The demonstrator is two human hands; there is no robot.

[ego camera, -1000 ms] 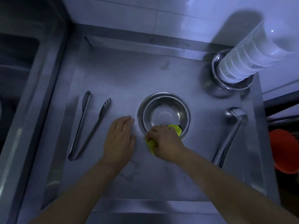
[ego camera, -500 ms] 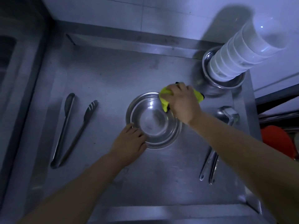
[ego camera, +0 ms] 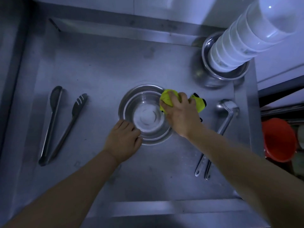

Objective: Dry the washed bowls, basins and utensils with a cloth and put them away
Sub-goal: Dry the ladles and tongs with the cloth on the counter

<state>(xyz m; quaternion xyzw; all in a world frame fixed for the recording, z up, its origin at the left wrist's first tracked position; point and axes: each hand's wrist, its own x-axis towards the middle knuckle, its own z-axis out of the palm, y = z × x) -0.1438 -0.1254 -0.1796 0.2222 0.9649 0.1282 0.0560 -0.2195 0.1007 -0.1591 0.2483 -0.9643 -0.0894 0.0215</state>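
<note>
A steel bowl point(ego camera: 146, 116) sits upright in the middle of the steel counter point(ego camera: 102, 66). My right hand point(ego camera: 180, 112) grips a bunched yellow-green cloth point(ego camera: 167, 97) and presses it on the bowl's right rim. My left hand point(ego camera: 123, 139) holds the bowl's near-left rim, fingers over the edge. Steel tongs point(ego camera: 62, 122) lie to the left. A steel ladle point(ego camera: 225, 117) lies to the right, partly under my right forearm.
A tall stack of white bowls point(ego camera: 243, 38) stands in a steel basin point(ego camera: 212, 74) at the back right. A red basin point(ego camera: 279, 139) sits past the counter's right edge. A raised wall runs along the back, a dark sink to the left.
The cloth went from the bowl's near rim to its far right rim and now sits on the right rim. My left hand moved from the counter onto the bowl's near-left rim.
</note>
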